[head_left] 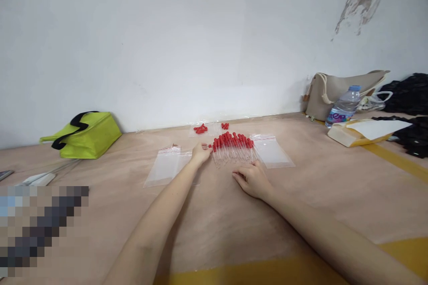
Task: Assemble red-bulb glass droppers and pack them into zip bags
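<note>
So the left clear bag (162,168) lay close to the left forearm (163,218), which could've snagged it. Left hand (199,155) was at the row's left end; couldn't tell if its fingers gripped anything. Red-topped tubes (230,142) lay fanned mid-scene, loose-looking, so a nudge might've rolled them. Right hand (253,180), fingers curled, grip unclear, could've bumped their near ends.

My right fingers (246,171) can slide back over bare desk (214,227); forward, the red-bulbed droppers (232,141) bar them.
</note>
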A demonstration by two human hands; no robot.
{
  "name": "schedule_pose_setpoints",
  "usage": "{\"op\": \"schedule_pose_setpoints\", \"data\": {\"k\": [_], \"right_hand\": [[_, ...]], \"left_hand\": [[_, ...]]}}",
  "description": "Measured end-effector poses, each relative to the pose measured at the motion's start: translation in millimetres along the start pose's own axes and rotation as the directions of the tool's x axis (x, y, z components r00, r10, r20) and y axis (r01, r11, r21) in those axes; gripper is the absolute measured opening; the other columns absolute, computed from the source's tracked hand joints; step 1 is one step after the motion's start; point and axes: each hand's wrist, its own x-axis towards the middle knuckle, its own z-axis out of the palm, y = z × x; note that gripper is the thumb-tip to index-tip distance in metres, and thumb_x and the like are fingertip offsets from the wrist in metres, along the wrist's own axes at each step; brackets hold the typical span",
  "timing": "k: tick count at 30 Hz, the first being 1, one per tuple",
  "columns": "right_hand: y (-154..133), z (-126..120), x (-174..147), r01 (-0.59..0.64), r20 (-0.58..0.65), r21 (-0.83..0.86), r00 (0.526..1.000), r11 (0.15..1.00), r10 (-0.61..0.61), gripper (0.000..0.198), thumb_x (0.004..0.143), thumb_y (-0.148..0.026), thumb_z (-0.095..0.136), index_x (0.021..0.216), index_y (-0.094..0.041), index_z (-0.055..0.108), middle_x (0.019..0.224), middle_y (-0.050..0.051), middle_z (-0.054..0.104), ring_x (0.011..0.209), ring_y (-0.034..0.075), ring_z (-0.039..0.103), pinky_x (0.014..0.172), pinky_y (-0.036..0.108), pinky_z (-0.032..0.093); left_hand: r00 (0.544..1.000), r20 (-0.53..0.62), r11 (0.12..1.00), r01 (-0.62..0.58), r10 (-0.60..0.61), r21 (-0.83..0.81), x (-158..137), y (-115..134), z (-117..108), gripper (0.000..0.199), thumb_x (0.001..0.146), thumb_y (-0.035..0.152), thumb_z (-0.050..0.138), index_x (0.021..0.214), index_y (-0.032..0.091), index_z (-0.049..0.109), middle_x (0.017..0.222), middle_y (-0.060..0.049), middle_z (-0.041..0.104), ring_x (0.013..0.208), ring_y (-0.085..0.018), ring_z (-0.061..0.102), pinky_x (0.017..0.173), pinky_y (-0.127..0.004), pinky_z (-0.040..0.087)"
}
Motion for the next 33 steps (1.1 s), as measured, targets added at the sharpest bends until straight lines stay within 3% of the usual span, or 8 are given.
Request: {"op": "schedule_pose_setpoints", "data": {"k": [7,9,12,15,23,29,31,33], "right_hand": [[6.7,-0.4,-0.6,0.072,-0.018,0.065,0.997,0.995,-0.071,0.017,0.080,-0.027,0.049,0.084,-0.020,0.063,0.087,0.006,0.060,0.083,0.017,0.054,0.074,0.032,0.038],[6.5,-2.7,-1.6,0.120,0.029,0.122,0.992,0.985,-0.124,0.024,0.079,-0.034,0.051,0.095,-0.020,0.063,0.099,0.008,0.059,0.091,0.019,0.053,0.079,0.033,0.040],[5.5,-7.2,-4.1,0.179,0.170,0.167,0.963,0.970,-0.207,0.043,0.078,-0.045,0.050,0.114,-0.022,0.054,0.119,0.008,0.052,0.109,0.022,0.047,0.090,0.037,0.038],[5.3,-10.1,-5.7,0.193,0.269,0.160,0.935,0.968,-0.231,0.049,0.080,-0.047,0.045,0.123,-0.024,0.046,0.127,0.007,0.046,0.116,0.023,0.041,0.096,0.041,0.033],[7.0,-8.5,-6.3,0.156,0.247,0.177,0.949,0.972,-0.197,0.045,0.081,-0.044,0.046,0.121,-0.025,0.049,0.124,0.007,0.049,0.114,0.022,0.044,0.095,0.040,0.035],[8.8,-6.0,-7.6,0.141,0.232,0.188,0.955,0.972,-0.183,0.042,0.081,-0.042,0.047,0.119,-0.024,0.051,0.121,0.007,0.051,0.112,0.022,0.046,0.093,0.040,0.037],[9.1,-5.8,-8.6,0.129,0.215,0.191,0.962,0.973,-0.170,0.040,0.081,-0.040,0.047,0.117,-0.023,0.053,0.119,0.008,0.053,0.110,0.022,0.047,0.092,0.039,0.038],[9.6,-6.0,-9.5,0.122,0.204,0.193,0.966,0.974,-0.161,0.040,0.081,-0.039,0.047,0.117,-0.022,0.053,0.119,0.008,0.053,0.110,0.021,0.047,0.092,0.038,0.038]], "left_hand": [[0.958,0.087,0.944,-0.283,0.271,0.170,-70.2,2.1,-48.9,0.029,0.069,0.025,0.061,0.098,0.019,0.057,0.110,-0.008,0.054,0.105,-0.021,0.049,0.092,-0.032,0.036],[0.911,0.102,0.818,-0.405,0.400,0.409,-93.0,-5.0,-66.4,0.038,0.073,0.033,0.057,0.107,0.017,0.055,0.125,-0.011,0.043,0.119,-0.026,0.036,0.100,-0.038,0.027],[0.919,0.187,0.702,-0.386,0.347,0.599,-116.3,-18.3,-80.7,0.053,0.078,0.043,0.048,0.122,0.014,0.044,0.138,-0.013,0.029,0.129,-0.028,0.018,0.103,-0.041,0.021],[0.927,0.303,0.661,-0.371,0.222,0.652,-125.5,-26.1,-81.5,0.058,0.083,0.048,0.037,0.128,0.011,0.037,0.138,-0.015,0.027,0.129,-0.027,0.020,0.104,-0.043,0.018],[0.933,0.227,0.708,-0.360,0.280,0.607,-118.3,-28.7,-74.5,0.042,0.086,0.035,0.035,0.117,0.012,0.052,0.127,-0.011,0.046,0.121,-0.021,0.038,0.102,-0.038,0.028],[0.933,0.139,0.833,-0.359,0.331,0.421,-117.0,-27.8,-84.3,0.036,0.087,0.031,0.035,0.110,0.017,0.058,0.119,-0.006,0.054,0.115,-0.020,0.046,0.100,-0.039,0.033],[0.906,0.181,0.849,-0.422,0.382,0.318,-121.0,-17.1,-97.7,0.038,0.087,0.034,0.034,0.116,0.020,0.053,0.125,-0.004,0.049,0.119,-0.018,0.040,0.103,-0.039,0.029],[0.853,0.328,0.848,-0.485,0.405,0.213,-126.8,-3.2,-113.1,0.038,0.087,0.035,0.035,0.119,0.023,0.050,0.128,-0.002,0.046,0.123,-0.018,0.036,0.104,-0.040,0.026]]}}
